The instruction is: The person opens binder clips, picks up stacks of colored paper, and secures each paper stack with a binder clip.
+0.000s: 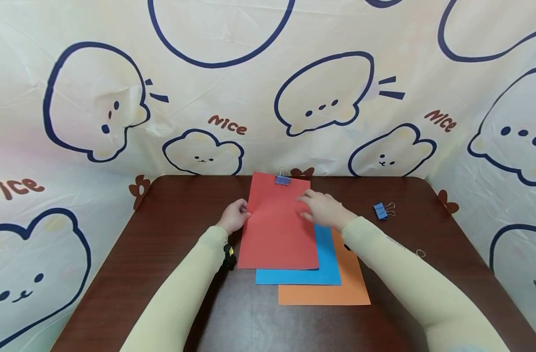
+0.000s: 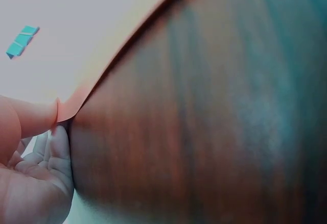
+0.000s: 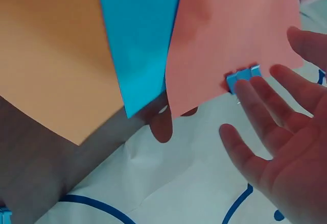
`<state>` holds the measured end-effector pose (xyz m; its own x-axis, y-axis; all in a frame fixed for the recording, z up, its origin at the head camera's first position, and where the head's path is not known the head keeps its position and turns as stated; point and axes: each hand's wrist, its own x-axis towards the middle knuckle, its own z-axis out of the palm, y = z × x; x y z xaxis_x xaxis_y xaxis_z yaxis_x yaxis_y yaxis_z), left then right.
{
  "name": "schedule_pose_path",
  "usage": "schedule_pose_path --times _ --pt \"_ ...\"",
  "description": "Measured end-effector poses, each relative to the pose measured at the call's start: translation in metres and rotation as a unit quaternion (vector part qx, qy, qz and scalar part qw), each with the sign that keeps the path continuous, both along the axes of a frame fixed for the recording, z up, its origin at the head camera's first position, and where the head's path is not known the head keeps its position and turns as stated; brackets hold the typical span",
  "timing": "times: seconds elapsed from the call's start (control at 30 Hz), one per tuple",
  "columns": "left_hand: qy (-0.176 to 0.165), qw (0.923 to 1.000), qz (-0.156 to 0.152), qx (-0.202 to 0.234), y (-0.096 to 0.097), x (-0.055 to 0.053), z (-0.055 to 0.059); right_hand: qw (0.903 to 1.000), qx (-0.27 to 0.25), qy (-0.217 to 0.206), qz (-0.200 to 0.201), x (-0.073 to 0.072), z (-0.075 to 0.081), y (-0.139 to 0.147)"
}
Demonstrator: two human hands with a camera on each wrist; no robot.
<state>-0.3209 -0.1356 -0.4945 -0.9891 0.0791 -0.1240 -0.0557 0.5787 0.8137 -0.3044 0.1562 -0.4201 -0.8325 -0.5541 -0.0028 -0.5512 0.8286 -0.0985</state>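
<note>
A red sheet of paper [image 1: 277,234] lies over a blue sheet [image 1: 294,277] and an orange sheet [image 1: 325,296], fanned toward the lower right. On the red sheet's top edge sits a blue binder clip [image 1: 282,180], its wire handles pointing away. My left hand [image 1: 234,215] pinches the red sheet's left edge; the left wrist view shows the thumb [image 2: 33,118] on top and fingers underneath. Above the red sheet's right side hovers my right hand [image 1: 327,209], fingers spread and holding nothing. In the right wrist view its fingers appear in front of the clip [image 3: 242,78].
Another blue binder clip [image 1: 381,211] lies on the dark wooden table [image 1: 184,205], to the right of the papers. A wire handle [image 1: 420,253] shows beside my right forearm. Behind the table hangs a pale patterned sheet [image 1: 259,98].
</note>
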Motion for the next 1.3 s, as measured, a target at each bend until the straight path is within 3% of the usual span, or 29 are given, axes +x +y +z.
schedule_pose_path --times 0.33,0.63,0.97,1.3 --pt "-0.006 0.9999 0.001 -0.011 0.002 0.001 0.002 0.9996 -0.002 -0.023 0.017 0.031 -0.015 0.014" --pt "-0.005 0.9998 0.000 -0.021 0.001 0.001 0.003 0.9984 0.013 -0.048 0.025 0.050 -0.013 0.020" --pt "-0.003 0.9997 -0.006 -0.023 0.002 0.001 0.001 0.9934 0.028 -0.110 0.019 0.060 -0.022 0.022" --pt "-0.004 0.9996 0.003 -0.028 0.002 0.002 0.003 0.9943 0.017 -0.105 0.012 0.062 -0.029 0.024"
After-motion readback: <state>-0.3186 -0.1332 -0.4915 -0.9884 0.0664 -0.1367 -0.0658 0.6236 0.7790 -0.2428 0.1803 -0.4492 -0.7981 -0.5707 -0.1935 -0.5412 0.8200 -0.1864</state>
